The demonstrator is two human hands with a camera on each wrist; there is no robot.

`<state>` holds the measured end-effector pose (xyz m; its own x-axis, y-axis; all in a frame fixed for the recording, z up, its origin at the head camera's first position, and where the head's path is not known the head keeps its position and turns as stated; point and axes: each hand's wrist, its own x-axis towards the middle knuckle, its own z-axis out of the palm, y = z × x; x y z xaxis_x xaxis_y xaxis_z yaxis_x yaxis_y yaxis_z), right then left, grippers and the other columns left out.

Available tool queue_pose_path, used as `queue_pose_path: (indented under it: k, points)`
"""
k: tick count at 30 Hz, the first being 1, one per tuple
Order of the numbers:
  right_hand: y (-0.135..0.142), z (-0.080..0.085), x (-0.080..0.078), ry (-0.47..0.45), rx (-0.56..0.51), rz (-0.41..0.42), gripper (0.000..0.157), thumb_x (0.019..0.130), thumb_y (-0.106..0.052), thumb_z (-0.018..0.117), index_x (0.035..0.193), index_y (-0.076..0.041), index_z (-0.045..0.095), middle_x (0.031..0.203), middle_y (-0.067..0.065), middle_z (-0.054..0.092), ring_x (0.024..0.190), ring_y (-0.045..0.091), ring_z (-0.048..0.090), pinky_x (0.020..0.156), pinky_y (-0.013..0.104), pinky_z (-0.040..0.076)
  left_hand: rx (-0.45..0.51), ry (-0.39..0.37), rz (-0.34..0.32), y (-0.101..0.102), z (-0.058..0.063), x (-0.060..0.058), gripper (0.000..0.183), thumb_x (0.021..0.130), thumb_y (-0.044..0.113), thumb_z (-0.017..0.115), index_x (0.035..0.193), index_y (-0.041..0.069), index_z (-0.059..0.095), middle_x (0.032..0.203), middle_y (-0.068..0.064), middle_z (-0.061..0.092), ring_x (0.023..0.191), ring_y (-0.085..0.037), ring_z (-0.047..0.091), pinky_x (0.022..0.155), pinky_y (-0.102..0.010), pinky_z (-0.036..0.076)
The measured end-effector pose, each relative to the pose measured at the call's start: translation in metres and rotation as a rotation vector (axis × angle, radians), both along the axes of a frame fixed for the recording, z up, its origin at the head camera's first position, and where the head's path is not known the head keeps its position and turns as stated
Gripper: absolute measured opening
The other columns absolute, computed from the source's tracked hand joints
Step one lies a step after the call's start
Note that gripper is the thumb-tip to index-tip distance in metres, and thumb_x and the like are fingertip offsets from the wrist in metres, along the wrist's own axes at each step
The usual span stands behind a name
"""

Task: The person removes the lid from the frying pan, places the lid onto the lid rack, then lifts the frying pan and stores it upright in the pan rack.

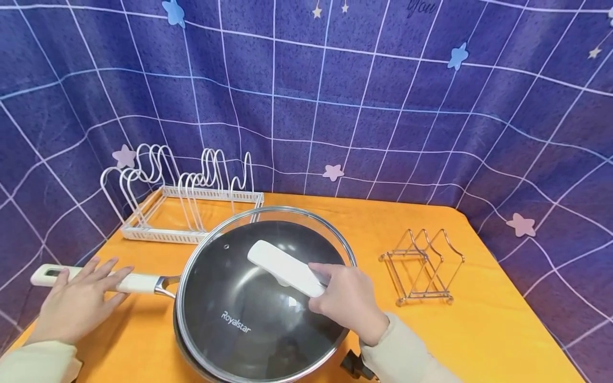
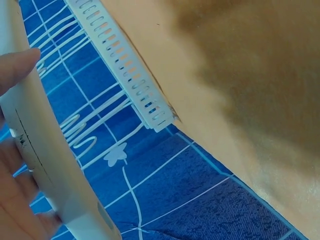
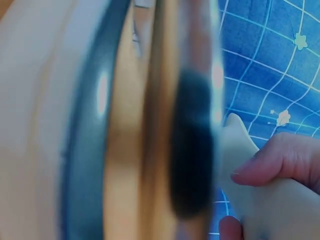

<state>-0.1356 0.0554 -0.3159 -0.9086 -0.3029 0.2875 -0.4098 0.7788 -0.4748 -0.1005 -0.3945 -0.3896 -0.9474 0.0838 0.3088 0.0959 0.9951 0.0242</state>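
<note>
A glass lid [image 1: 261, 348] marked "Royalstar" hangs over a dark-lined frying pan [image 1: 184, 346], shifted toward the far side. My right hand [image 1: 351, 300] grips the white bar-shaped lid handle [image 1: 284, 266]. In the right wrist view, my thumb [image 3: 265, 167] presses on that handle, and an orange strip shows between blurred rims. My left hand [image 1: 81, 306] rests across the white pan handle [image 1: 141, 283], its fingers stretched out over it. From the left wrist, the thumb [image 2: 20, 70] lies on one side of the handle and the fingers on the other. The pan's inside shows only through the glass.
A white wire rack [image 1: 163, 234] with looped dividers stands at the back left. On the right is a small metal wire rack [image 1: 426, 295]. An orange cloth [image 1: 354, 210] covers the table. Behind hangs a blue curtain [image 1: 297, 122] with grid lines and stars.
</note>
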Motion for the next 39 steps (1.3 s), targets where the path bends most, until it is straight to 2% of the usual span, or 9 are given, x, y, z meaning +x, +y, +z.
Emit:
queue_pose_path:
  k: [5,12,16,19,21,26,31,35,39]
  points:
    - [0.004,0.000,0.004,0.045,0.000,0.014,0.059,0.054,-0.014,0.078,0.113,-0.015,0.074,0.066,-0.001,0.068,0.049,0.003,0.041,0.038,0.022,0.031,0.013,-0.019,-0.002,0.001,-0.001,0.000,0.053,0.090,0.033,0.064,0.133,0.004,0.054,0.134,-0.034,0.047,0.142,-0.049,0.015,0.109,-0.071,-0.005]
    - [0.006,-0.001,0.008,0.032,-0.043,0.010,0.061,0.053,-0.011,0.076,0.114,-0.015,0.074,0.072,0.000,0.069,0.052,0.003,0.042,0.040,0.021,0.031,0.060,0.041,-0.095,0.003,-0.007,0.004,0.061,0.093,0.041,0.060,0.141,0.005,0.048,0.135,-0.034,0.048,0.147,-0.040,0.006,0.117,-0.049,-0.014]
    - [0.007,-0.001,0.007,0.032,-0.046,0.001,0.062,0.053,-0.010,0.075,0.115,-0.016,0.073,0.060,-0.005,0.060,0.049,0.003,0.038,0.039,0.021,0.029,0.048,0.082,-0.140,0.003,-0.005,0.004,0.065,0.092,0.041,0.061,0.148,0.015,0.041,0.138,-0.031,0.047,0.148,-0.015,-0.009,0.118,-0.045,-0.014]
    - [0.008,-0.003,0.008,0.019,-0.058,-0.004,0.063,0.053,-0.009,0.074,0.116,-0.016,0.073,0.051,-0.008,0.049,0.045,0.002,0.031,0.038,0.021,0.024,0.034,0.111,-0.177,0.005,0.000,0.002,0.067,0.091,0.042,0.062,0.151,0.022,0.037,0.142,-0.027,0.045,0.142,0.003,-0.012,0.119,-0.042,-0.013]
    - [0.010,-0.004,0.008,0.021,-0.069,-0.010,0.062,0.053,-0.009,0.075,0.114,-0.017,0.074,0.057,-0.006,0.059,0.046,0.002,0.033,0.038,0.020,0.025,0.023,0.128,-0.198,0.008,0.002,0.001,0.068,0.091,0.043,0.062,0.151,0.025,0.037,0.144,-0.024,0.044,0.140,0.007,-0.012,0.119,-0.040,-0.012]
    - [0.015,-0.001,0.010,0.067,-0.066,-0.032,0.059,0.052,-0.009,0.078,0.110,-0.018,0.076,0.086,0.004,0.074,0.056,0.004,0.047,0.040,0.020,0.031,0.019,0.170,-0.250,0.016,0.006,-0.004,0.069,0.089,0.045,0.063,0.151,0.031,0.036,0.147,-0.018,0.043,0.139,0.010,-0.009,0.120,-0.036,-0.008]
    - [0.017,0.005,0.013,0.121,-0.037,-0.050,0.061,0.051,-0.009,0.079,0.112,-0.019,0.075,0.090,0.006,0.075,0.057,0.007,0.051,0.040,0.020,0.029,0.026,0.200,-0.305,0.019,0.008,-0.010,0.072,0.087,0.045,0.065,0.151,0.036,0.033,0.155,0.003,0.026,0.141,0.009,-0.006,0.120,-0.035,-0.008]
    - [0.019,0.007,0.015,0.158,-0.025,-0.053,0.059,0.050,-0.010,0.079,0.108,-0.019,0.076,0.091,0.005,0.075,0.058,0.008,0.054,0.040,0.019,0.031,0.017,0.224,-0.351,0.021,0.009,-0.012,0.074,0.086,0.046,0.066,0.150,0.041,0.030,0.151,0.023,0.010,0.142,0.008,-0.004,0.120,-0.033,-0.007]
    - [0.023,0.011,0.015,0.157,-0.011,-0.083,0.056,0.052,-0.011,0.082,0.107,-0.021,0.077,0.092,0.004,0.075,0.058,0.009,0.056,0.041,0.020,0.032,0.008,0.239,-0.375,0.024,0.012,-0.015,0.076,0.086,0.047,0.065,0.151,0.040,0.027,0.156,0.022,0.004,0.142,0.007,-0.004,0.120,-0.029,-0.006]
